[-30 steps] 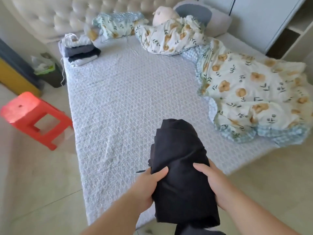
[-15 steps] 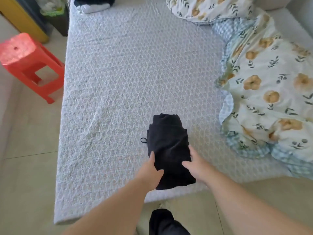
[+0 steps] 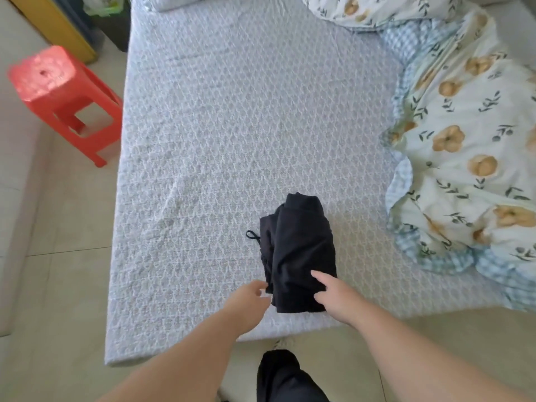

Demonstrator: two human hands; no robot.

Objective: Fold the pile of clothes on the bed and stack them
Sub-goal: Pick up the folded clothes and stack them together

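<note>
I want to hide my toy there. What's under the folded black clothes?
The folded black garment lies on the bed's white quilted cover; the cover shows all around it. Whatever sits directly beneath is covered, so nothing else can be seen there. A thin black cord loop pokes out beside it.

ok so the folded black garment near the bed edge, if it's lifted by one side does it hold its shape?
Probably not. The folded black garment is soft cloth with loose, uneven layers at its left side, so it would likely sag and unfold. It looks light for its bulk. On the textured bed cover a push would likely bunch it rather than slide it. A drawstring loop could snag.
</note>
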